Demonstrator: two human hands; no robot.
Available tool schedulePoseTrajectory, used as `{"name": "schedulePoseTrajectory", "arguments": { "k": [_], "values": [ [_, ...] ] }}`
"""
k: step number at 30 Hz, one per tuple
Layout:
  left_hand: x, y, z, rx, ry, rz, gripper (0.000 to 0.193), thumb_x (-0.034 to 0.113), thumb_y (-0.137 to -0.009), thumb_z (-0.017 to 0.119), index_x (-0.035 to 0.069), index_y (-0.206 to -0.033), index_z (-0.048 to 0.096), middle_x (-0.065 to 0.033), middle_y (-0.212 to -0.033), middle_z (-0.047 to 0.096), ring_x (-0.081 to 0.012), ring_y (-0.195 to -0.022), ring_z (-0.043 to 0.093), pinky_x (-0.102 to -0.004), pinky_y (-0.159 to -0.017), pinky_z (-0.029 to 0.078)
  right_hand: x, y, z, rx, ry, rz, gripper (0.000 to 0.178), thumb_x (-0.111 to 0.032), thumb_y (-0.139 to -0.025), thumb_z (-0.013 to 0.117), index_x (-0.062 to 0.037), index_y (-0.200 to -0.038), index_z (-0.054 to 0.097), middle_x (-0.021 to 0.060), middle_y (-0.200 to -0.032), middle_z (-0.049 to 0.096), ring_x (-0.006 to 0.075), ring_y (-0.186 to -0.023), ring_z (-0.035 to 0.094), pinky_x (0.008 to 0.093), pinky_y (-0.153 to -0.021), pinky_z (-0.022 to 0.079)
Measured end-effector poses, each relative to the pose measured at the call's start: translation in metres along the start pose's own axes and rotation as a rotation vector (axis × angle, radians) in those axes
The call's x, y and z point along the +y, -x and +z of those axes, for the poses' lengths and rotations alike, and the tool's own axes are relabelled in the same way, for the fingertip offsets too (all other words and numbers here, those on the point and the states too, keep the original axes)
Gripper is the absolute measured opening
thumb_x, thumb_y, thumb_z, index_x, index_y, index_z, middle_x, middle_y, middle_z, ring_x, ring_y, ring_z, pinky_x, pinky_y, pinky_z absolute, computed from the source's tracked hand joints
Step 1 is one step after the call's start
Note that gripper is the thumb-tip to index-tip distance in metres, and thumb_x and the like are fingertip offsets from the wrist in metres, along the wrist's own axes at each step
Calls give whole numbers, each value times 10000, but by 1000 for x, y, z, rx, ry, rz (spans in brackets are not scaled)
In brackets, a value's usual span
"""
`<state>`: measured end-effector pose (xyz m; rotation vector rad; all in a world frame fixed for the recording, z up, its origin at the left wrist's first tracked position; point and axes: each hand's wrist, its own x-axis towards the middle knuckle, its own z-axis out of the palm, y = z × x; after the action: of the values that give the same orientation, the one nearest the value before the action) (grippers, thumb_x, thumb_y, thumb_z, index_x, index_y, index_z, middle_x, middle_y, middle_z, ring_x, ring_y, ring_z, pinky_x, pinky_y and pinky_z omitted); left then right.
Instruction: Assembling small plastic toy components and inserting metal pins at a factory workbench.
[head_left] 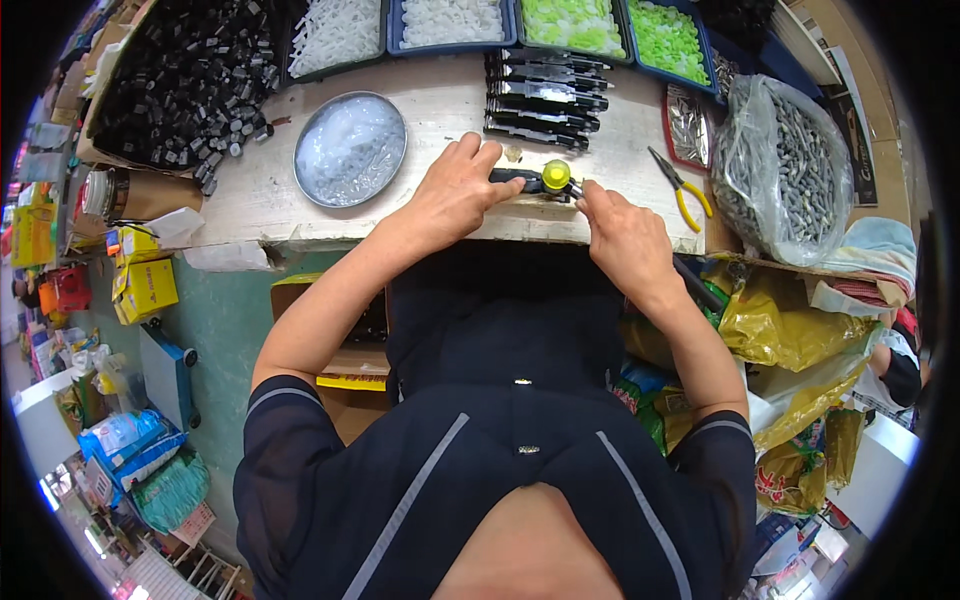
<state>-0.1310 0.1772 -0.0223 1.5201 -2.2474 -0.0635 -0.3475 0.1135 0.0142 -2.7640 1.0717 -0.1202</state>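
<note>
At the table's front edge my left hand [455, 190] is closed on the end of a black elongated part [513, 181], its thumb pressed along it. A round yellow-green knob-like piece [556, 175] sits at the right end of this part. My right hand [630, 240] pinches at that same end, just right of the yellow-green piece; its fingertips hide most of what they grip. Just beyond, several similar black elongated parts [545, 100] lie side by side in a row. A round metal dish [301, 165] with small whitish translucent pieces stands left of my left hand.
Trays of white pieces [450, 22] and green pieces [670, 45] line the back. Small black parts [190, 80] heap at the left. Yellow-handled pliers [690, 200], a red-rimmed tray [676, 160] and a clear bag of dark metallic parts [785, 165] lie at the right.
</note>
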Motion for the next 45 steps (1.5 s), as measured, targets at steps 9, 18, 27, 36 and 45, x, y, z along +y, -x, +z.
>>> {"name": "schedulePoseTrajectory", "arguments": {
  "k": [9,18,27,36,45],
  "values": [
    [-11,-15,-11,-103,359,-423,529,-36,-574,637,70,-1091,609,-95,-766,607,-249,-746,587,-347,-700,483,-18,-9,0,422,-346,-187,165,-148,-863,490,-62,-1003,508,148,-783,617,330,-633,607,433,-537,469],
    [17,17,24,408,95,-377,443,-61,-626,605,63,-1051,582,-48,-853,605,-224,-814,529,-350,-733,357,-18,-52,7,-86,-189,37,171,-200,-891,441,-46,-907,512,221,-719,608,433,-666,574,519,-585,429],
    [63,26,55,528,47,-154,235,44,-691,531,6,-911,606,-116,-997,586,-266,-1030,530,-389,-904,354,-41,-59,12,-99,-184,-95,166,-211,-855,503,-47,-865,523,211,-676,600,419,-647,576,508,-569,433],
    [12,17,31,427,136,-235,354,-1,-666,617,51,-1015,590,-73,-980,578,-254,-941,522,-359,-793,341,28,-15,11,424,-164,129,204,-154,-900,487,-69,-1065,571,176,-791,630,356,-695,606,417,-581,462],
    [-26,-37,-3,484,229,6,339,-21,-681,628,34,-1013,592,-106,-934,561,-266,-865,526,-364,-767,374,75,0,43,440,61,185,231,-57,-795,577,-77,-1024,600,88,-974,528,284,-917,472,397,-751,363]
  ]
}}
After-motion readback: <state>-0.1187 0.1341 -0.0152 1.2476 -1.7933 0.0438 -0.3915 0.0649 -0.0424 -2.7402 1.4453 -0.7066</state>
